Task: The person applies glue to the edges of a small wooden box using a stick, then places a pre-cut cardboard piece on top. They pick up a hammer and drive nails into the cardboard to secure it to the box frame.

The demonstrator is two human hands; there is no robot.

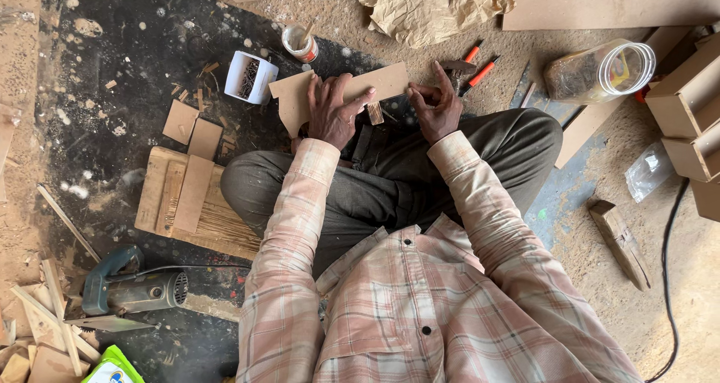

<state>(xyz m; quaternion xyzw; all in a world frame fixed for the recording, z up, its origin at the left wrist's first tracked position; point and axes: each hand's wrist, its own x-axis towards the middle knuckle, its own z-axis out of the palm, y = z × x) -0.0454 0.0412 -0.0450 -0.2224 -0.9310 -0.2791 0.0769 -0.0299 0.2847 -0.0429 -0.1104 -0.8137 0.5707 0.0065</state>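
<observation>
Item: thin fibreboard panel (341, 92), notched, flat across my knees, floor-sitting. Judged light, stiff, edges chip-prone; best held by long edges.
My left hand (332, 113): spread open, palm pressing panel down.
My right hand (436, 109): fingers curled loosely at panel's end; whether pinching anything, cannot tell.
Nearby: small wood block (374, 112), pliers (471, 67).

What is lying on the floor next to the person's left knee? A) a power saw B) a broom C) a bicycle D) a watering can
A: a grey and teal power saw with a cord lies on the dark floor at the lower left, beside wood scraps.
</observation>
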